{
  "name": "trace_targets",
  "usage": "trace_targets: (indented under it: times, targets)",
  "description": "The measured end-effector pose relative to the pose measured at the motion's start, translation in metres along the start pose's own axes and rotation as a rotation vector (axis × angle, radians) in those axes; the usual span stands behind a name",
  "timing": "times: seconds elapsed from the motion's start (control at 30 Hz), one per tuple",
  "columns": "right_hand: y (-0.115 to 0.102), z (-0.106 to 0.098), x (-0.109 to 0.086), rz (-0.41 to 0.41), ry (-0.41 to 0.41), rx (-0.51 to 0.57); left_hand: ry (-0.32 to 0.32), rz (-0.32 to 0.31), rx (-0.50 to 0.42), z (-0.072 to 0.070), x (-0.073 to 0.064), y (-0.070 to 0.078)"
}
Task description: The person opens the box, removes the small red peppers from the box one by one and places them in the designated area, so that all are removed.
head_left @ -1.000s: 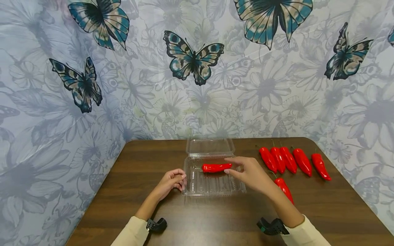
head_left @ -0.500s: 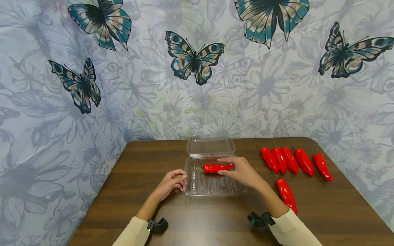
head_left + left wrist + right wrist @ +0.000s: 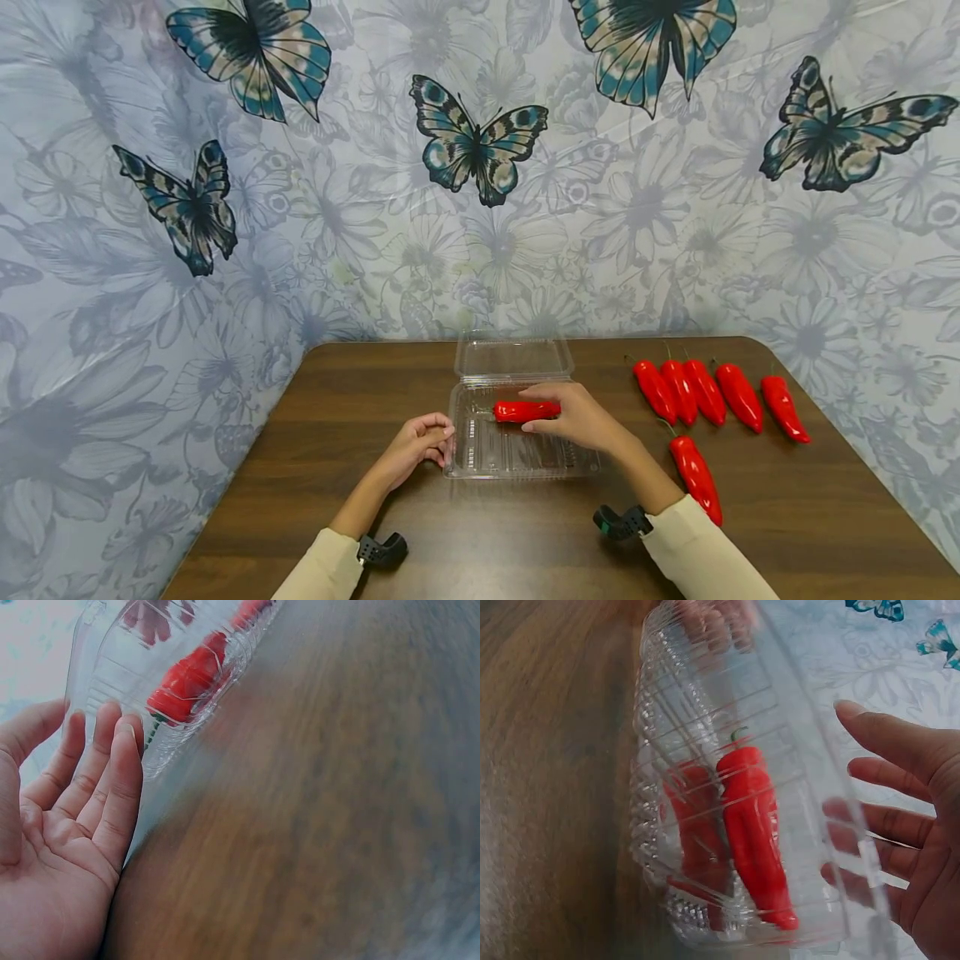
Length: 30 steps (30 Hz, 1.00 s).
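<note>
A clear plastic clamshell container (image 3: 517, 458) lies on the table with its lid raised behind it. One red chili pepper (image 3: 517, 411) lies crosswise inside, its stem end to the left. My left hand (image 3: 416, 446) holds the container's left rim, the thumb above and the fingers against the wall. My right hand (image 3: 573, 417) is over the container at the pepper's tip end. Its thumb and fingers are spread on either side of the pepper, with visible gaps. In the right wrist view, the pepper (image 3: 754, 832) shows through the clear wall, beside its reflection.
Several red peppers (image 3: 703, 392) lie in a row at the table's right rear. Another red pepper (image 3: 696, 479) lies nearer, beside my right forearm. The brown wooden table (image 3: 480, 542) ends at a butterfly-patterned wall covering (image 3: 645, 217).
My right hand has moved left over the pepper, with its thumb and fingers still apart. The left hand has stayed at the container's rim. The pepper inside has hardly moved.
</note>
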State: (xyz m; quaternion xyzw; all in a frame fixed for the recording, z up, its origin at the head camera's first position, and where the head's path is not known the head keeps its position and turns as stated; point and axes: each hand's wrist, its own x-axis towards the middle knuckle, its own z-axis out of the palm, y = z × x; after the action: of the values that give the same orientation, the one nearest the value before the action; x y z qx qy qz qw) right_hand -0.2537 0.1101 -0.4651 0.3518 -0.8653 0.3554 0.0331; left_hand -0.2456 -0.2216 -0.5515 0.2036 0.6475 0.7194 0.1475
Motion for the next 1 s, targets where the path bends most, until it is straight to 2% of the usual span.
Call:
trace_targets:
  times: [0.2, 0.63, 1.0]
  targets:
    - [0.007, 0.006, 0.004, -0.016, 0.0, -0.023, -0.003, -0.001, -0.006, 0.001, 0.0, 0.001]
    - [0.014, 0.017, 0.008, 0.016, -0.04, -0.01, -0.007, 0.001, -0.001, 0.003, 0.0, 0.002]
    - [0.013, 0.024, 0.007, 0.052, -0.037, -0.092, -0.01, 0.001, 0.002, 0.003, -0.001, 0.002]
